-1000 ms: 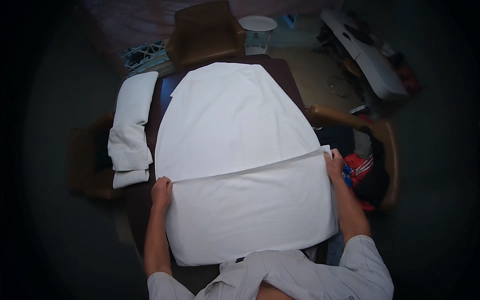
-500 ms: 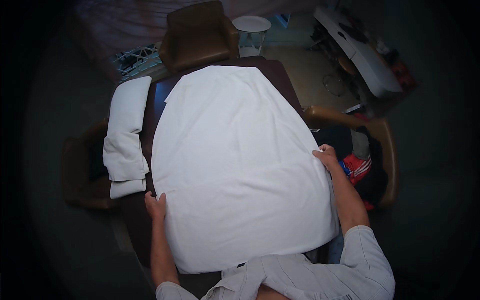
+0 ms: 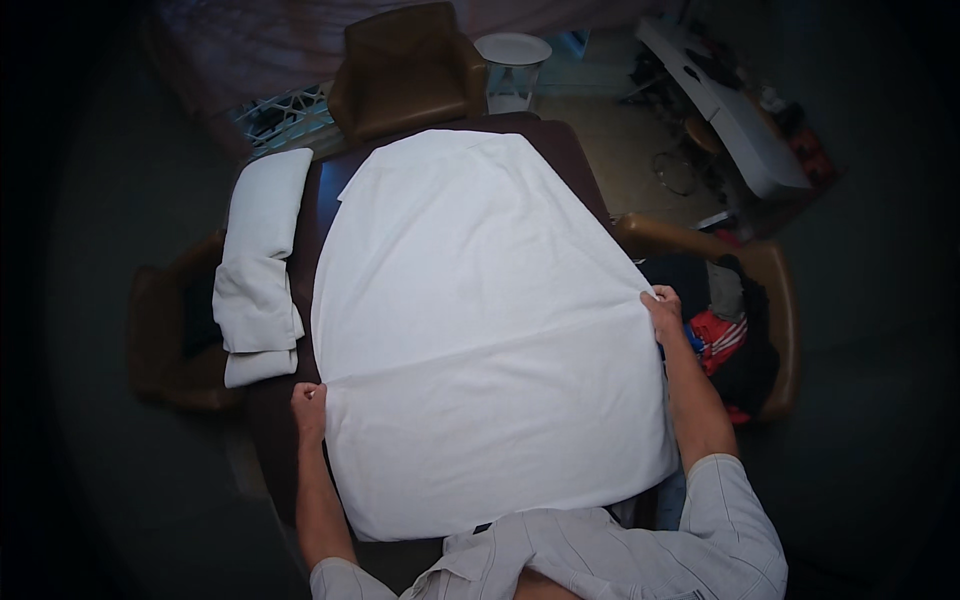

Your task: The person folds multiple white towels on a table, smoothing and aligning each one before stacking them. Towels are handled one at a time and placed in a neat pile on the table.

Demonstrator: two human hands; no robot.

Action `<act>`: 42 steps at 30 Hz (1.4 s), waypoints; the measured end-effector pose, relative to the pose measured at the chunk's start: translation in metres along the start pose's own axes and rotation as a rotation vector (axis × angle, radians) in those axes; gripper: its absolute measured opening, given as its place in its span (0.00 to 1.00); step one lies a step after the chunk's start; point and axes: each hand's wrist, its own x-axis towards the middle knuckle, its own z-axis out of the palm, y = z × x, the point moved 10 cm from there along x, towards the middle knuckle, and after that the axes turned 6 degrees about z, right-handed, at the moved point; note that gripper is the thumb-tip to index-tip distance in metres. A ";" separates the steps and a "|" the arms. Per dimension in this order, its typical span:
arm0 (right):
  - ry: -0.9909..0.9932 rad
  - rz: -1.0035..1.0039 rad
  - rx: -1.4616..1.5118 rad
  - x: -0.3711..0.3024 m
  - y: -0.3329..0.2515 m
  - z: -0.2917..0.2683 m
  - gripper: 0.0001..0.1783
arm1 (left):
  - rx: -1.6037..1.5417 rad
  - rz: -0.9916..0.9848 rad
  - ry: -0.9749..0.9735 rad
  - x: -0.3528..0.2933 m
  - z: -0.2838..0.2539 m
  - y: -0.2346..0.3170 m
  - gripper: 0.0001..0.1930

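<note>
A large white towel [image 3: 480, 290] lies spread over a dark brown padded table [image 3: 572, 165], its near end hanging close to my body. At the towel's left edge my left hand [image 3: 310, 408] is closed, pinching the cloth. My right hand [image 3: 662, 312] grips the opposite edge, a little farther from me. Between both hands a taut crease runs across the towel. What lies beneath the cloth, if anything, is hidden.
A white pillow [image 3: 268, 205] with a folded white cloth [image 3: 255, 305] rests along the table's left side. Brown armchairs stand at the far end [image 3: 408, 75], left [image 3: 160, 335] and right [image 3: 785, 330], the right one holding clothes [image 3: 725, 290]. Beyond are a round white side table [image 3: 512, 48] and a white desk [image 3: 725, 110].
My left hand has closed on the towel's edge. The cloth between my hands has been pulled tight, forming a straight crease, and the view has shifted slightly.
</note>
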 end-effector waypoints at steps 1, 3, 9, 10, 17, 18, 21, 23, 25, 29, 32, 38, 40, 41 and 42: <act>-0.011 -0.007 0.010 0.001 0.001 0.002 0.18 | 0.014 0.017 -0.013 0.001 0.002 0.001 0.11; -0.037 -0.030 0.031 0.011 0.004 0.003 0.18 | 0.036 0.054 -0.031 0.007 0.011 0.014 0.11; -0.049 0.002 -0.057 0.013 0.007 0.006 0.20 | 0.037 -0.279 -0.039 0.033 0.020 0.010 0.17; -0.040 0.007 -0.061 0.013 0.007 0.006 0.20 | 0.110 -0.276 -0.085 0.037 0.025 0.016 0.17; 0.050 -0.114 0.035 0.017 0.000 0.001 0.16 | 0.148 -0.165 0.153 0.051 0.003 -0.006 0.15; 0.074 -0.148 0.007 0.020 0.001 -0.004 0.15 | 0.112 -0.170 0.216 0.053 -0.001 -0.010 0.15; 0.127 -0.202 -0.068 0.019 0.005 -0.008 0.15 | 0.306 -0.046 0.277 0.053 -0.005 -0.008 0.13; 0.157 -0.195 -0.097 0.017 0.006 0.001 0.17 | 0.257 -0.023 0.309 0.055 -0.010 -0.016 0.13; 0.139 -0.173 -0.129 0.019 0.004 0.004 0.17 | 0.230 0.021 0.319 0.056 -0.007 -0.017 0.12; 0.074 -0.079 -0.175 0.014 0.005 0.002 0.21 | 0.169 0.013 0.237 0.052 0.002 -0.022 0.16; -0.052 0.027 -0.106 0.011 0.014 -0.007 0.25 | 0.033 -0.135 0.116 0.048 0.007 -0.025 0.23; -0.299 0.289 -0.015 -0.050 0.047 -0.027 0.28 | -0.036 -0.347 -0.268 -0.043 0.001 -0.035 0.22; -0.356 0.321 0.039 -0.069 0.061 -0.040 0.28 | -0.141 -0.308 -0.312 -0.078 0.002 -0.013 0.20; -0.392 0.338 0.067 -0.078 0.069 -0.044 0.27 | -0.159 -0.322 -0.321 -0.092 0.001 -0.014 0.20; -0.381 0.349 0.050 -0.087 0.074 -0.048 0.26 | -0.173 -0.337 -0.325 -0.106 -0.004 -0.017 0.19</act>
